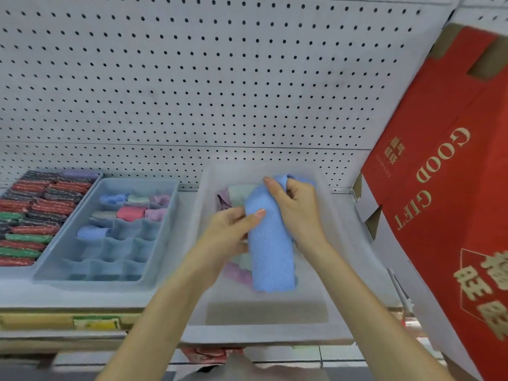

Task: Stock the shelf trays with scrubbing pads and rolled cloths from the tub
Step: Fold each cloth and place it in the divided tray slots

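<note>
You hold a blue cloth point(270, 251) in both hands above the clear tub point(261, 332), which sits on the shelf point(16, 292) right in front of you. Your left hand point(231, 232) wraps its curled fingers round the cloth's left side, with the thumb laid across the front. Your right hand point(295, 210) grips the bunched top end, fingers curled over the fabric. The cloth hangs down as a long, loosely rolled strip, its lower end inside the tub. Beneath it lie loose cloths point(237, 273) in purple and pale tones, blurred by the tub's translucent walls.

Just to the left of the tub stands a grey-blue divided tray point(63, 259). Its far compartments hold rolled cloths point(130, 212) in blue, pale green, pink and purple, and another blue roll sits in a compartment nearer to you. Further left, scrubbing pads point(30, 215) in red, green and dark colours lie packed in rows. A white pegboard point(192, 78) backs the shelf, and a red carton point(439, 188) printed with "GOOD GIFT" leans in at your right
</note>
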The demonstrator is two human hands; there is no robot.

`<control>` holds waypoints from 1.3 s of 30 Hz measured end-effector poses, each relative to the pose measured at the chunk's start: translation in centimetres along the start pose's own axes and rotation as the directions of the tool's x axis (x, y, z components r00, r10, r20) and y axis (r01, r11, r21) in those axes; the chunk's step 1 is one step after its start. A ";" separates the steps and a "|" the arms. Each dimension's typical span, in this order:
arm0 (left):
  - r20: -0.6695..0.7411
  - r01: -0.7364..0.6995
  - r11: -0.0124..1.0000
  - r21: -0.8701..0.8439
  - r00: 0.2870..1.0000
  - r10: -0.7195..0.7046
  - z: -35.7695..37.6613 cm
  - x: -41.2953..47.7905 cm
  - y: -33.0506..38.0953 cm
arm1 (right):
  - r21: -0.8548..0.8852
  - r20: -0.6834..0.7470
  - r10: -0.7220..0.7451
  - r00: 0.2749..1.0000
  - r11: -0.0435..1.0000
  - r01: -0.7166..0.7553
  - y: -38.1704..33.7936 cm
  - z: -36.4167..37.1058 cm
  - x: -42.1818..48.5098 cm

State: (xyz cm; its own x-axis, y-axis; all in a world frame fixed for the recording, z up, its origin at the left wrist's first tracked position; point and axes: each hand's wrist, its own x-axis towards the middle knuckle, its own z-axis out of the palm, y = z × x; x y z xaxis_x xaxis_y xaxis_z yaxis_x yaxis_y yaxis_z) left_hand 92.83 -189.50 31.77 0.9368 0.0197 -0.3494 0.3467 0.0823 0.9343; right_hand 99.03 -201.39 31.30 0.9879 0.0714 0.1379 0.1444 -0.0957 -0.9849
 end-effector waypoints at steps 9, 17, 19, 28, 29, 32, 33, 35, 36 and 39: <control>-0.176 -0.118 0.991 0.058 0.976 0.127 0.1 0.9 -1.7 | -0.039 0.041 0.139 0.989 0.990 -0.138 1.9 0.5 -0.8; -0.165 -0.069 0.990 -0.120 0.985 0.049 -0.6 1.6 -2.6 | 0.206 0.246 0.350 0.904 0.892 -0.401 2.0 -2.7 -1.4; -0.188 -0.084 0.987 -0.135 0.980 0.058 -0.4 1.8 -2.7 | 0.195 0.126 0.300 0.946 0.927 -0.320 1.9 -2.8 -1.7; -0.213 -0.395 0.896 0.200 0.876 0.434 -0.2 2.3 -2.4 | 0.273 0.255 0.329 0.909 0.878 -0.394 1.2 -3.3 -2.0; -0.189 -0.412 0.878 0.244 0.868 0.460 -0.2 2.4 -2.3 | 0.255 0.238 0.327 0.914 0.887 -0.384 1.2 -3.2 -2.0; -0.206 -0.403 0.878 0.260 0.865 0.458 0.0 2.4 -2.1 | 0.146 0.137 0.283 0.949 0.942 -0.302 0.8 -3.0 -1.8; -0.214 -0.396 0.880 0.262 0.865 0.453 0.1 2.5 -2.0 | 0.085 0.116 0.251 0.961 0.961 -0.262 0.7 -3.0 -1.6; -0.214 -0.389 0.877 0.283 0.865 0.453 0.1 2.6 -1.8 | -0.069 0.109 0.183 0.977 0.982 -0.176 0.4 -3.2 -1.2; -0.210 -0.379 0.871 0.314 0.866 0.453 0.1 2.6 -1.5 | -0.143 0.118 0.147 0.982 0.981 -0.130 0.3 -3.3 -0.9; -0.153 -0.333 0.779 0.531 0.867 0.475 -0.2 2.5 -0.5 | -0.338 0.179 0.044 0.983 0.941 0.019 -0.2 -3.6 -0.3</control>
State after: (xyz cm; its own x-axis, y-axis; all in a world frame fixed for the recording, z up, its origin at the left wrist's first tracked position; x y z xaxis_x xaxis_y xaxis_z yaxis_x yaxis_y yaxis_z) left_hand 94.96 -189.26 30.47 0.9694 0.2084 0.1298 -0.0166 -0.4719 0.8815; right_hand 98.90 -204.93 31.81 0.9672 0.2432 0.0731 0.1739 -0.4245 -0.8886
